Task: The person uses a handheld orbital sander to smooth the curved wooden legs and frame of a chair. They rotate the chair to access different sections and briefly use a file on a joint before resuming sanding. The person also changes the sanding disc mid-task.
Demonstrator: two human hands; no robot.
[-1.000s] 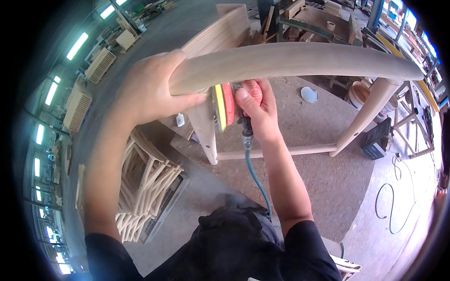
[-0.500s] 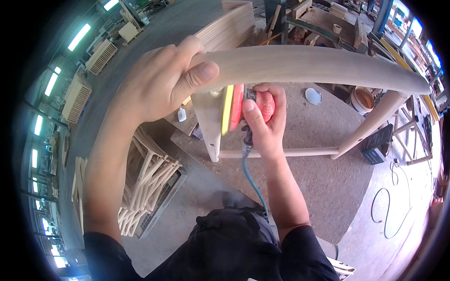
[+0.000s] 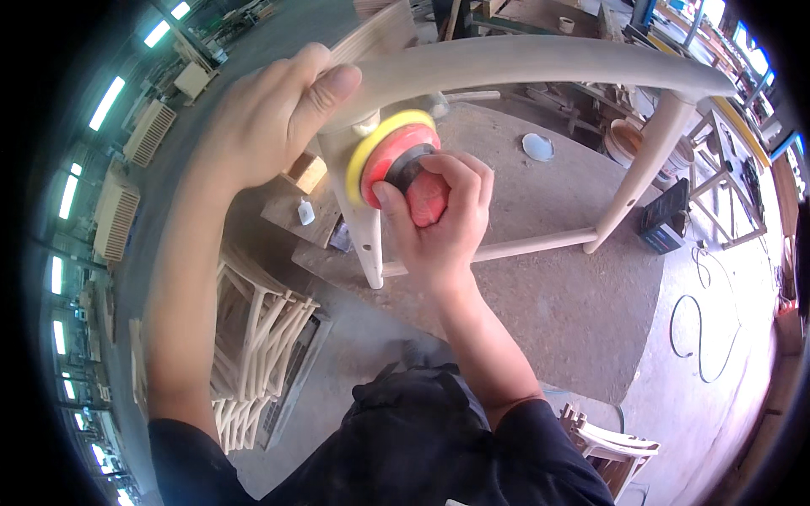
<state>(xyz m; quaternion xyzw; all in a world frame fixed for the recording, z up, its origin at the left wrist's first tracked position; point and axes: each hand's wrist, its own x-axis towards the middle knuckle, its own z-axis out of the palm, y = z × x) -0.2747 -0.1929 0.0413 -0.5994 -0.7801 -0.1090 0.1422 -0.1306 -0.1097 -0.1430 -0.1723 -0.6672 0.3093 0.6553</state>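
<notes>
1. Tilted since the earlier frame, the red sander [image 3: 386, 164] now slants its yellow pad [image 3: 360, 158] toward the upper left leg [image 3: 364, 229]; whether they touch is unclear.
2. Closed around the sander's knob, the right hand [image 3: 445, 223] lies just right of that leg, whose long axis runs down toward the surface's [image 3: 540, 316] front-left edge.
3. Cupped over the left end of the curved rail [image 3: 523, 61], the left hand [image 3: 261, 126] hides its fingertips; I cannot tell how firmly it grips.
4. Left to right runs the rail's long axis.

Black short-sleeved top [image 3: 401, 460], sleeves [image 3: 544, 455] ending near the elbows. Forearms [image 3: 181, 312] and hands [image 3: 443, 223] bare. Small pale patch [image 3: 455, 503] low on front.
</notes>
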